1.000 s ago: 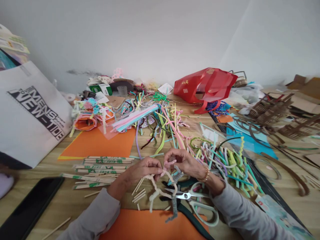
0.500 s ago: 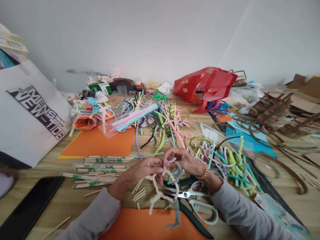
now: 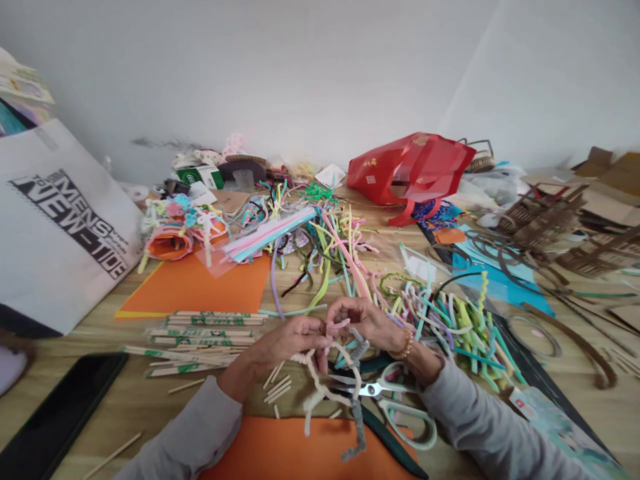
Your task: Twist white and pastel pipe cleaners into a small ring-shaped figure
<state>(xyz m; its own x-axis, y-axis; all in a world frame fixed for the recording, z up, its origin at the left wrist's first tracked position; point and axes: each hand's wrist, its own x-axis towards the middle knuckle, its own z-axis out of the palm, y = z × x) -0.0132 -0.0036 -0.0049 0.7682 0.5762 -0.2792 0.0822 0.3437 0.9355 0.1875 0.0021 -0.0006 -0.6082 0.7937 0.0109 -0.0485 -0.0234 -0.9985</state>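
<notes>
White tote bag (image 3: 65, 220) at far left, black block print: "MENS" and "NEW-TIDE" readable, smaller lettering too fine to read. Red glossy bag (image 3: 410, 167) at back centre carries a small gold mark, unreadable. Green-and-white box (image 3: 203, 177) near the wall, print unreadable. Paper-sleeved chopsticks (image 3: 205, 330) lie in a loose row left of the hands, green printing on the sleeves, too small to read.

Left hand (image 3: 293, 340) and right hand (image 3: 363, 320) meet low centre, just above the tabletop (image 3: 100, 400). Both pinch a twisted pipe-cleaner piece (image 3: 335, 360): fingertips closed on a short pink fuzzy bit between them. Cream and grey fuzzy stems hang down from the pinch, kinked, the grey end dangling over an orange sheet (image 3: 280, 450).

Scissors (image 3: 385, 393), steel blades, pale green loop handles, lie just under the right wrist. Short bare wooden sticks (image 3: 277, 385) beside the left wrist.

Behind the hands, a sprawling heap of pastel pipe cleaners (image 3: 340, 260), straight and curled. Second orange sheet (image 3: 200, 287) flat at left. Black phone (image 3: 55, 417) at lower left, screen dark. Brown cardboard strips and lattice cutouts (image 3: 550, 227) at right. Wood-grain tabletop.
</notes>
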